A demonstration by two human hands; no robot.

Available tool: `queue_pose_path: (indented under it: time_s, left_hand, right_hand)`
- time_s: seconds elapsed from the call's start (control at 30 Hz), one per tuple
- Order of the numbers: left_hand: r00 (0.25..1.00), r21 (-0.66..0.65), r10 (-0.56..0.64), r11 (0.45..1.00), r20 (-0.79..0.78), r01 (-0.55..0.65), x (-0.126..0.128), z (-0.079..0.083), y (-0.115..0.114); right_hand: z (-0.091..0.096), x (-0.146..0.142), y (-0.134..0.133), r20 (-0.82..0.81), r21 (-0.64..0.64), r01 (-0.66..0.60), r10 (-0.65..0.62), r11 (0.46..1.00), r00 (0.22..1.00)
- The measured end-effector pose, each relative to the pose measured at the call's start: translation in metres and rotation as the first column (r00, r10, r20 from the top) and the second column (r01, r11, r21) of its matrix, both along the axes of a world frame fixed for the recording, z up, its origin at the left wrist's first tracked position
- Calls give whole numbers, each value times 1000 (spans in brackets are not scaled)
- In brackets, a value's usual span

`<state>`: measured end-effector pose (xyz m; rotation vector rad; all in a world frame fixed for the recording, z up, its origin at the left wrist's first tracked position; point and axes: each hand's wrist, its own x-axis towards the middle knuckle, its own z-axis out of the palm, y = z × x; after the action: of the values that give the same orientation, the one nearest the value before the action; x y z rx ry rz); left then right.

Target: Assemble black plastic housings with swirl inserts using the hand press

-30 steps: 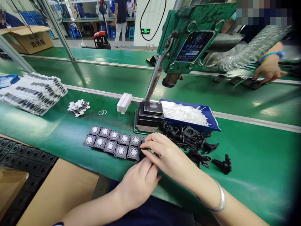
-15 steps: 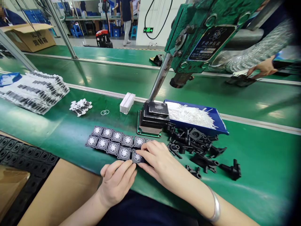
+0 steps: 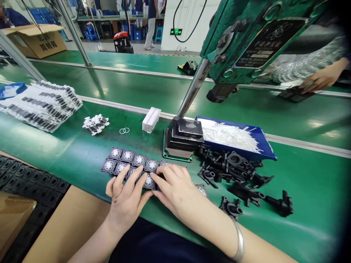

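Two rows of small black square parts with white swirl centres (image 3: pixel 128 160) lie on the green belt in front of me. My left hand (image 3: pixel 126 197) rests on the near row with its fingers stretched out flat over the parts. My right hand (image 3: pixel 175 188) lies beside it, fingers spread, fingertips touching the rightmost swirl parts. One more swirl part (image 3: pixel 202 190) peeks out just right of my right hand. Neither hand grips anything.
A black fixture (image 3: pixel 185 137) sits under a green press (image 3: pixel 246 33) behind the parts. A blue tray of white pieces (image 3: pixel 233 137) and a heap of black plastic housings (image 3: pixel 241 179) lie right. Stacked labelled strips (image 3: pixel 41 106) lie left, black trays (image 3: pixel 24 182) near left. Another person's hand (image 3: pixel 319 80) works across the belt.
My left hand has moved forward from the belt's edge onto the near row of swirl parts. My right hand has shifted slightly left along the same row.
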<state>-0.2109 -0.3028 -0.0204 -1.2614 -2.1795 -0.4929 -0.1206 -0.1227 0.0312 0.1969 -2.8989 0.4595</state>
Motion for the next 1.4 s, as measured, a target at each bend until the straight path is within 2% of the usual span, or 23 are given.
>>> queue_pose_path:
  time_s: [0.07,0.17,0.3,0.43,0.67,0.93,1.13,1.4]
  left_hand:
    - [1000,8,-2,1000,25,1,1,-1,0]
    - [998,24,-7,1000,70,5,2,1,1]
    - [984,40,14,999,176,-21,3,9,5]
    - [960,48,13,998,280,-27,5,15,9]
    - [929,90,20,994,369,-57,6,15,11]
    - [937,113,-34,994,349,-5,6,14,13]
    - [941,92,-78,995,331,50,4,16,13]
    - [894,64,-145,989,425,130,-1,21,10]
  right_hand:
    - [-2,-3,-5,-11,-12,7,-7,1000,1000]
    - [-4,-5,-8,0,-109,23,-23,994,1000]
    - [-3,-9,-7,37,-255,72,-65,964,997]
    - [-3,-12,-6,93,-323,116,-90,939,992]
    - [-2,-14,-4,150,-339,180,-136,924,979]
    - [5,-20,5,205,-294,169,-111,941,973]
    - [9,-27,12,271,-331,165,-74,929,960]
    - [11,-34,15,352,-352,176,-43,919,935]
